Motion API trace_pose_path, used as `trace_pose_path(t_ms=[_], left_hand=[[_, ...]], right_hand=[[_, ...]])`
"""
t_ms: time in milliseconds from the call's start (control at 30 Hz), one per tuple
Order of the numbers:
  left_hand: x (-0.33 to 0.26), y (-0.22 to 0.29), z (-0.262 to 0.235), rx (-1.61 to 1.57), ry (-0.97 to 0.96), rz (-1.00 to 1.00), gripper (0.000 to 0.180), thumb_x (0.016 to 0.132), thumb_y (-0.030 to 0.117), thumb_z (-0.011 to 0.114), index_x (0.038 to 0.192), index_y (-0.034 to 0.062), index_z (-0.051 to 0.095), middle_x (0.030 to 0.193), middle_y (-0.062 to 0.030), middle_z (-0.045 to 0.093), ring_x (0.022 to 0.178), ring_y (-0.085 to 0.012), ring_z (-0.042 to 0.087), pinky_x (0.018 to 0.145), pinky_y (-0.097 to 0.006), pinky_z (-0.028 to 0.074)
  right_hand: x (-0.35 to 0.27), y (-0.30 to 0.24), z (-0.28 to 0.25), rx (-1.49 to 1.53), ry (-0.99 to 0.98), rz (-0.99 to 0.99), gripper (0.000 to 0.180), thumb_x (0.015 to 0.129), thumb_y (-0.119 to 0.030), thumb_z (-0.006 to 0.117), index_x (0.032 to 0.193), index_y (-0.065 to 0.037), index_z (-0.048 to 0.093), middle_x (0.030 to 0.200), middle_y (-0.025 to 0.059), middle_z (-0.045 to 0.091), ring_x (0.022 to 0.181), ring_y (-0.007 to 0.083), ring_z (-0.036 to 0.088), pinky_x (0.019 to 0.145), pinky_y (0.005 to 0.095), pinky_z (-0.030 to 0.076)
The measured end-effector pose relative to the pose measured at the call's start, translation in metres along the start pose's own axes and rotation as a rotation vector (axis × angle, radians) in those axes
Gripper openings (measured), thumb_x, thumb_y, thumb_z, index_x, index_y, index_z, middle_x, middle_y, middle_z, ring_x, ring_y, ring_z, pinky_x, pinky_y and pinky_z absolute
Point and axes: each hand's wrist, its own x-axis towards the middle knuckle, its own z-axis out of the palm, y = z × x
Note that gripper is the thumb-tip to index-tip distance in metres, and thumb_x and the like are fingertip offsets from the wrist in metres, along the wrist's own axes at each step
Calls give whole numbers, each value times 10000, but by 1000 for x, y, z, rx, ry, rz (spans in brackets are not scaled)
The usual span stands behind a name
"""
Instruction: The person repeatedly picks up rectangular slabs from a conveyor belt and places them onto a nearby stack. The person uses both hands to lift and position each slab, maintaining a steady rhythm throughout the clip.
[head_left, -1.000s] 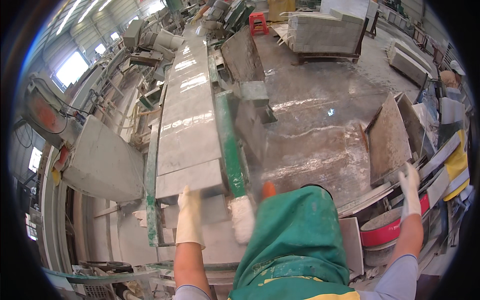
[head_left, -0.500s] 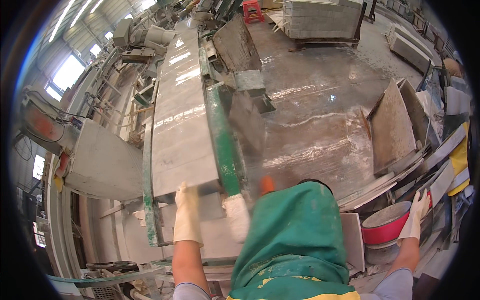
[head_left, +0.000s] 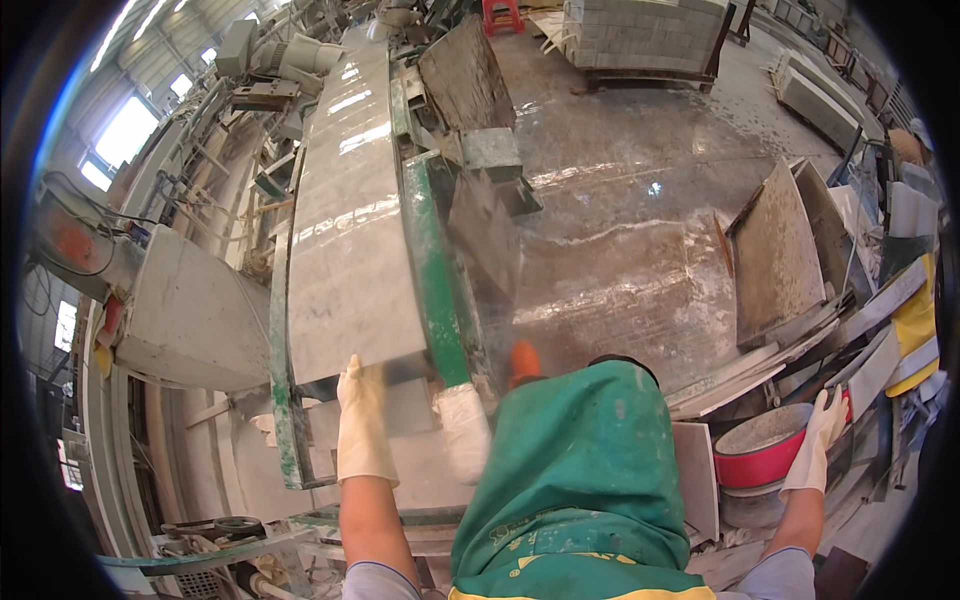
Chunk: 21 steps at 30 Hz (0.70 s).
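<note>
My left hand (head_left: 362,425), in a cream rubber glove, is at the near end of a pale stone slab (head_left: 355,310) with a glossy, wet-looking surface. One stretched finger touches the slab's edge; the other fingers are partly blurred. Off to the right, my right hand (head_left: 822,435), gloved alike, is closed around a small red object (head_left: 846,405), mostly hidden by the fingers. Just left of that hand stands a round tub with a red band (head_left: 765,460). The slab lies on a long conveyor line with a green side rail (head_left: 436,290).
A white-wrapped rail end (head_left: 463,430) is close to my green apron (head_left: 575,470). Boards (head_left: 775,260) and stone offcuts lean at the right. A stack of pale blocks (head_left: 645,35) and a red stool (head_left: 502,15) stand beyond the wet floor. Machinery lines the left.
The view has shifted slightly, so the surroundings sit a little further left and up. My left hand stays at the slab's end, and my right hand stays closed on the red object.
</note>
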Motion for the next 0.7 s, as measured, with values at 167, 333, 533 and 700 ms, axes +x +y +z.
trace_pose_path(t_ms=[167,333,533,700], left_hand=[[3,6,9,39,108,-66,380,976,99,516,1328,-9,421,1330,-155,516,1196,-371,528,999,-527,484],[-11,0,26,146,98,84,463,930,-29,489,1372,-8,353,1305,-209,513,1146,-344,582,891,-470,560],[-15,-24,23,546,128,426,727,843,-93,543,1467,31,190,1257,-235,550,1092,-274,620,836,-388,569],[-37,-17,27,918,199,523,883,789,6,664,1512,67,161,1224,-193,586,1066,-259,626,898,-370,525]], right_hand=[[-9,-5,-7,29,0,-3,543,974,-444,498,1442,-171,459,1474,231,425,1366,390,394,1128,457,303],[-16,-8,-9,43,25,-40,533,971,-438,506,1426,-163,473,1456,249,439,1349,409,407,1112,473,319],[-27,-13,-13,65,61,-57,529,967,-435,514,1422,-167,477,1449,264,440,1342,431,406,1102,487,326],[-33,-17,-16,89,56,-62,533,964,-432,527,1429,-178,471,1452,265,435,1339,450,402,1104,502,319]])
